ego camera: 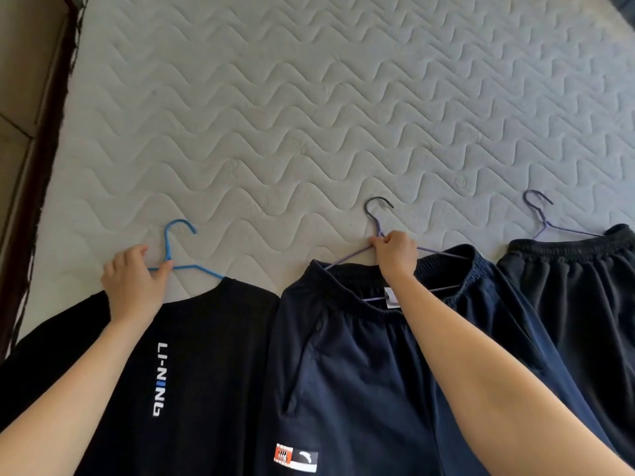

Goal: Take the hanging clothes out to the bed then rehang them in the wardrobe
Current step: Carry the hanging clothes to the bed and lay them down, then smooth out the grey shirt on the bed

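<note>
Three dark clothes lie side by side on the bed [343, 97], each on a hanger. The left hand [135, 281] is closed on the blue hanger [178, 249] of the black shirt [206, 355]. The right hand [395, 255] grips the neck of the purple hanger [378, 214] of the navy shorts [343, 372]. The black shorts [584, 304] lie at the right, untouched.

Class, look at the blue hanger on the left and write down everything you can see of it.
The thin blue wire-like hanger lies flat on the quilted white mattress, its open hook pointing up the bed. Its right shoulder runs under the collar of the black long-sleeved shirt with white lettering; the lower bar is hidden by that shirt. The left hand has its grip at the neck, thumb pressed where hook meets shoulders.
</note>
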